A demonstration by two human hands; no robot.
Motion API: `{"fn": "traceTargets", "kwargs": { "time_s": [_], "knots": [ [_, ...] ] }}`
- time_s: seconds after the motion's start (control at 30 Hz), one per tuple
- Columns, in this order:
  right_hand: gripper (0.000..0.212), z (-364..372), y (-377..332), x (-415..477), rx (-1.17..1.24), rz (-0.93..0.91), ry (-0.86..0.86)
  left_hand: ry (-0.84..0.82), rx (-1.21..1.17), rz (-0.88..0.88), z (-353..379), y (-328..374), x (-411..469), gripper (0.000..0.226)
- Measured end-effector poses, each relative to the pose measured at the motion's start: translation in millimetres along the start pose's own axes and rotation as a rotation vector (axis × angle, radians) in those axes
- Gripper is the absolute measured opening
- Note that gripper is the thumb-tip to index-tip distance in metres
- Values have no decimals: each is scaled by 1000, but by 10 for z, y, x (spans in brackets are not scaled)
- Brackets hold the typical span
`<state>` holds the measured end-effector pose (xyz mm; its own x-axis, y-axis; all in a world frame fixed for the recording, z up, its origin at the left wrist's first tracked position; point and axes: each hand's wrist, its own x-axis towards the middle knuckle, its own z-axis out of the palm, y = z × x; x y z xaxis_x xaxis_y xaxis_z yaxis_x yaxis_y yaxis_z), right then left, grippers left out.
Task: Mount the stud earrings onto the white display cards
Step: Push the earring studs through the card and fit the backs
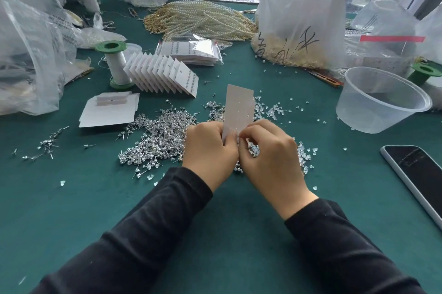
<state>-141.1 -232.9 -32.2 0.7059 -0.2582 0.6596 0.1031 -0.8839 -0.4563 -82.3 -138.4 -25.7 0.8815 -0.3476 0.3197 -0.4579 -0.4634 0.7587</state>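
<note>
The desk (71, 198) is covered in matt green cloth. The card (239, 107) is smooth, matt white paper. The stud earrings (157, 135) are bright, shiny metal, and the backs (275, 109) beside them are clear, glossy plastic. The tub (370, 112) is cloudy, smooth plastic, the bags (301, 6) thin, crinkled film. The phone (421, 174) has a glossy black screen. The pearl strings (198, 18) gleam. The sleeves (143, 234) are matt black cloth.

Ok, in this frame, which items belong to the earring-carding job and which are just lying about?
Job: white card, held by left hand and right hand; pile of stud earrings; row of filled cards.
Lying about: phone; plastic tub; thread spool; pearl strands.
</note>
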Motion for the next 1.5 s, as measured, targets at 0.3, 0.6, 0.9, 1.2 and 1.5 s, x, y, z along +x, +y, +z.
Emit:
{"fn": "traceTargets", "kwargs": {
  "time_s": [0.3, 0.6, 0.9, 1.2, 1.5],
  "knots": [
    [11, 21, -8, -22, -28, -22, 3, 23, 39, 18, -6, 20, -18, 38],
    [6, -215, 143, 77, 150, 42, 135, -437, -298, -75, -356, -65, 231, 57],
    [18, -404, 319, 172, 1206, 689, 101, -267, 379, 120, -242, -311, 296, 18],
    [12, -404, 328, 161, 1576, 909, -145, -156, -30, -30, -288, -189, 275, 15],
    [11, -270, 270, 111, 1639, 972, -324, -336, -552, -24, -293, -62, 195, 17]
  ]
}}
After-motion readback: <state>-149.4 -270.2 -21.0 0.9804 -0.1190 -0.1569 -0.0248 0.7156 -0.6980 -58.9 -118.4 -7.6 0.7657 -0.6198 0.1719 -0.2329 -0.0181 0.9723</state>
